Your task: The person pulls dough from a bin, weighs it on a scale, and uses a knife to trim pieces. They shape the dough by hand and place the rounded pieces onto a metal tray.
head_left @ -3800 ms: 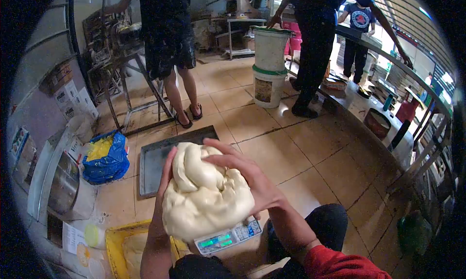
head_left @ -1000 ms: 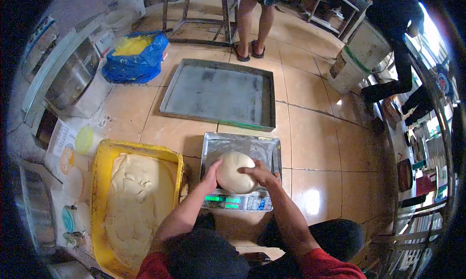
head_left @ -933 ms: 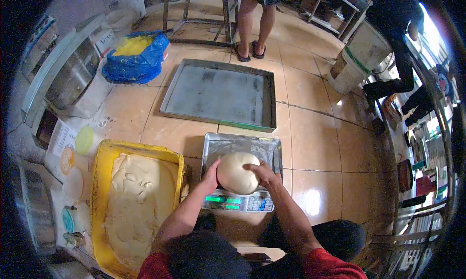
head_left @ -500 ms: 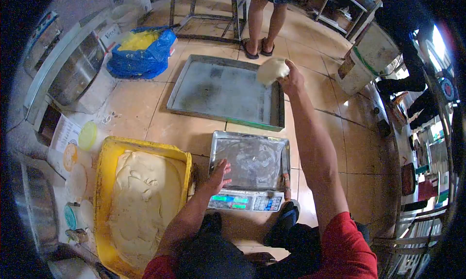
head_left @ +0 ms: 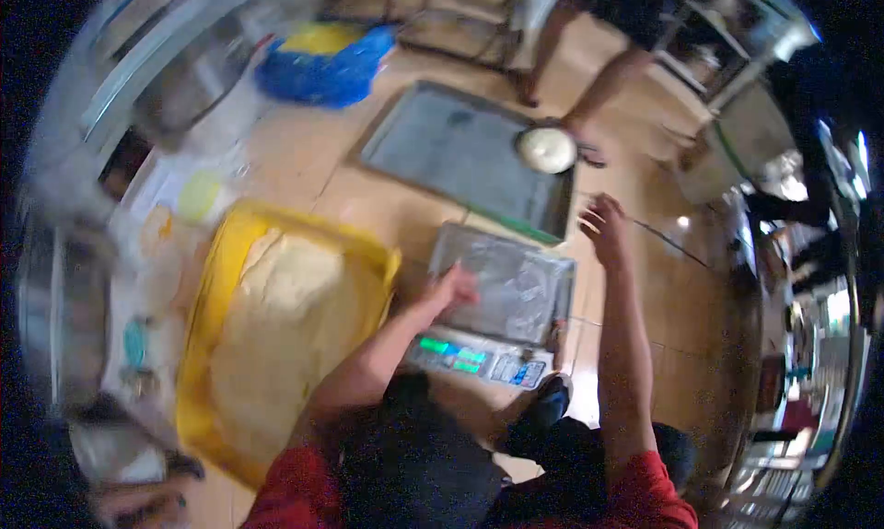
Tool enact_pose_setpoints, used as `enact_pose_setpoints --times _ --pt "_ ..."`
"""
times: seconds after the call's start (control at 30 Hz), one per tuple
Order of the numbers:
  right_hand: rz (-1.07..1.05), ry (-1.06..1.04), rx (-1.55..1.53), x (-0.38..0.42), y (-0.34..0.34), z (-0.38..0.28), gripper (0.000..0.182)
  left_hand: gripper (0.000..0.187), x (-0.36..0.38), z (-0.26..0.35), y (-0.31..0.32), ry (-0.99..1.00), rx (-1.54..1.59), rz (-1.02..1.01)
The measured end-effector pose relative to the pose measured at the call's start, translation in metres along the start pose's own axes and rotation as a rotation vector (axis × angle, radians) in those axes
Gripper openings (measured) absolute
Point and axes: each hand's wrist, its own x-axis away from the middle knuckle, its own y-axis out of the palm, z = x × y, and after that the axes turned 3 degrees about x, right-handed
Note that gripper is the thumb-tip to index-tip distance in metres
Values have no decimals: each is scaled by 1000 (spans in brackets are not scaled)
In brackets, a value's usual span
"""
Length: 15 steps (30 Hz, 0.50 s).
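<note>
Under the left hand sits a shiny metal scale pan. Beyond the right hand, a smooth pale dough ball rests on a matt grey metal tray. Left of the left hand, a yellow plastic tub holds soft, lumpy dough.

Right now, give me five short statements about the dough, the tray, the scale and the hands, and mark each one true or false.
1. The dough ball lies on the grey baking tray. True.
2. The right hand grips the dough ball. False: it is open and empty, clear of the ball.
3. The left hand rests at the scale's steel pan. True.
4. The yellow tub is empty. False: it holds a large mass of dough.
5. A piece of dough sits on the scale's pan. False: the pan is bare.
</note>
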Motion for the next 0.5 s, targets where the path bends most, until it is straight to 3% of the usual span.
enact_pose_setpoints --times 0.03,0.07,0.1,0.13,0.17,0.23,0.27,0.3,0.33,0.37,0.4,0.47,0.5 --pt "9 51 224 34 -8 17 39 37 56 47 -4 385 -260 106" --pt "122 176 426 44 -7 25 41 32 67 58 -13 600 -243 338" --pt "110 170 542 58 -23 45 41 38 97 82 -32 616 -309 375" --pt "123 173 612 69 -38 68 40 49 109 93 -64 755 -366 483" --pt "175 256 1020 54 -77 104 42 59 124 103 -100 903 -463 617" --pt "85 -94 1370 74 -100 152 49 62 164 113 -174 779 -420 819" --pt "36 14 1478 72 -121 173 49 60 181 111 -221 738 -459 918" --pt "-2 122 1588 106 -77 142 49 55 210 109 -245 621 -728 1101" --pt "84 153 1411 128 -52 127 46 54 228 89 -303 528 -985 1181" --pt "92 68 1491 124 -69 144 45 55 243 68 -353 420 -1239 1248" --pt "102 -23 1568 118 -90 165 44 58 267 58 -358 199 -1443 1185" --pt "120 70 1578 126 -82 157 42 65 296 7 -350 60 -1380 1288" --pt "145 163 1579 130 -74 153 39 69 299 -25 -346 153 -1116 1453"
